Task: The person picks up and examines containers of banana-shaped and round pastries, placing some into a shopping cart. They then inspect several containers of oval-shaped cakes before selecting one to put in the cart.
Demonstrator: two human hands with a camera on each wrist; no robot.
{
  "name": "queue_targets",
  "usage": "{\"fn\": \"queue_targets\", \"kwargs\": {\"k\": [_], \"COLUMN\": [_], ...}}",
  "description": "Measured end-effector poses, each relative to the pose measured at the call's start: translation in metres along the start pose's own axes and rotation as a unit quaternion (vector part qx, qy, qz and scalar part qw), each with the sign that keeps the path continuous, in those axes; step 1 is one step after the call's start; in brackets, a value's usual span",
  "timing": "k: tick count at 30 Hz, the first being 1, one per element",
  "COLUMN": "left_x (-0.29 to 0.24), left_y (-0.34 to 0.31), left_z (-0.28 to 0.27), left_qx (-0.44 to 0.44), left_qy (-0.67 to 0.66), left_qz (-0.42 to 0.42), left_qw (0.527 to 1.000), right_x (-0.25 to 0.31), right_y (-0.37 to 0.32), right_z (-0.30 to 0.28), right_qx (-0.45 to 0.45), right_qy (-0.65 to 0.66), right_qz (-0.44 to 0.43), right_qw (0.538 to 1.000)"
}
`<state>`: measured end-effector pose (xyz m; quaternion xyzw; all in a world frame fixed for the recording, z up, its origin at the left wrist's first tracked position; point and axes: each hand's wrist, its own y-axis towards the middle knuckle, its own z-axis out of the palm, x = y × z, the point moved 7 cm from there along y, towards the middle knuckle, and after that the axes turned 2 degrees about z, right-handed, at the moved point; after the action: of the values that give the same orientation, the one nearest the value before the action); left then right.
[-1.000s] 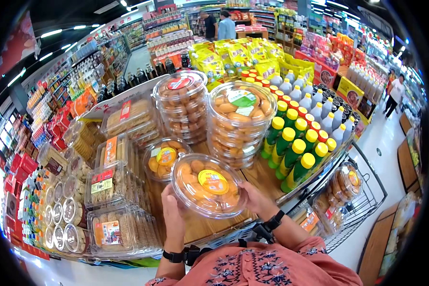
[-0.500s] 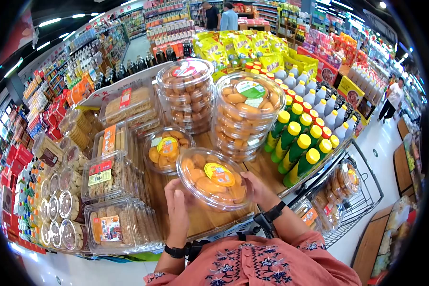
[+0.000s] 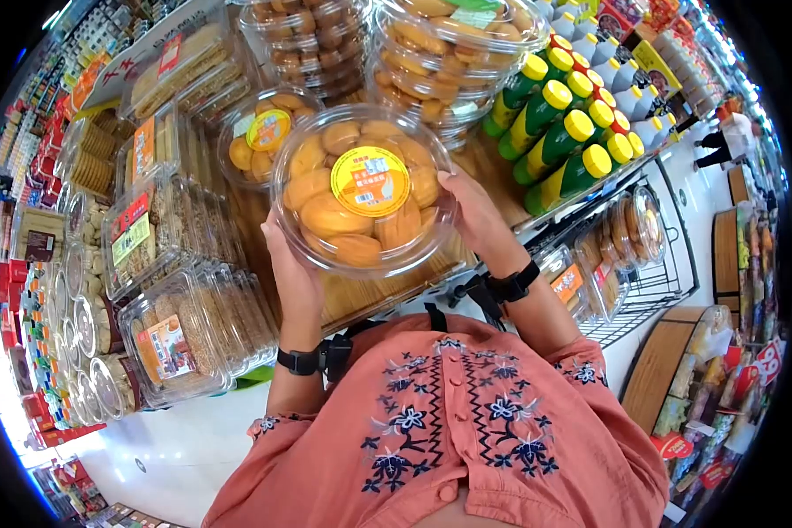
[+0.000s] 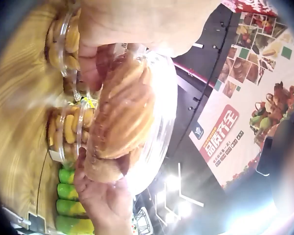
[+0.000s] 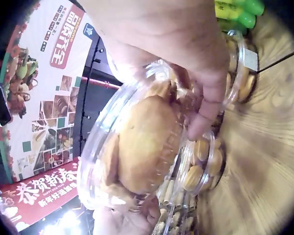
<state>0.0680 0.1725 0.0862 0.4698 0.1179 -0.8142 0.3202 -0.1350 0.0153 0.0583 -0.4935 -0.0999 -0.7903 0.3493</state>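
Note:
Both hands hold a round clear plastic box of small golden cakes (image 3: 326,211) above the wooden display table (image 3: 352,299). A round yellow and orange label sits on its lid, which faces up. My left hand (image 3: 292,273) grips the box's left side, and my right hand (image 3: 480,216) grips the right side with the thumb at the rim. In the left wrist view, shell-ridged cakes (image 4: 125,107) press against the clear wall, with fingers curled under the box. A similar box of cakes (image 3: 246,150) lies on the table just behind.
Two tall stacks of round cake boxes (image 3: 304,53) stand at the back. Rectangular biscuit boxes (image 3: 180,334) are piled at left. Green bottles with yellow caps (image 3: 559,136) line the right. A wire shopping cart (image 3: 651,290) holding packages stands beyond the table's right edge.
The head view has tilted down, showing more of the shirt and floor. The held box has been raised closer to the camera, and its lid now faces it more squarely.

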Motion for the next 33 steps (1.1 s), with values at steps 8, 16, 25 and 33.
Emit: {"fn": "queue_targets", "kwargs": {"k": [8,16,25,33], "left_x": [0.023,0.022,0.027,0.030], "left_y": [0.009,0.012,0.015,0.013], "left_z": [-0.008,-0.006,-0.010,-0.013], "left_qx": [0.010,0.007,0.024,0.027], "left_qy": [-0.054,-0.049,-0.057,-0.068], "left_qz": [-0.066,-0.054,-0.064,-0.081], "left_qw": [0.996,0.997,0.996,0.994], "right_x": [0.005,0.006,0.000,-0.001], "right_y": [-0.012,-0.013,-0.009,-0.010], "right_z": [0.005,0.012,0.003,0.002], "right_qx": [-0.051,-0.057,-0.045,-0.031], "right_qy": [-0.115,-0.091,-0.104,-0.096], "right_qz": [-0.008,0.007,-0.008,0.010], "right_qw": [0.992,0.994,0.994,0.995]}}
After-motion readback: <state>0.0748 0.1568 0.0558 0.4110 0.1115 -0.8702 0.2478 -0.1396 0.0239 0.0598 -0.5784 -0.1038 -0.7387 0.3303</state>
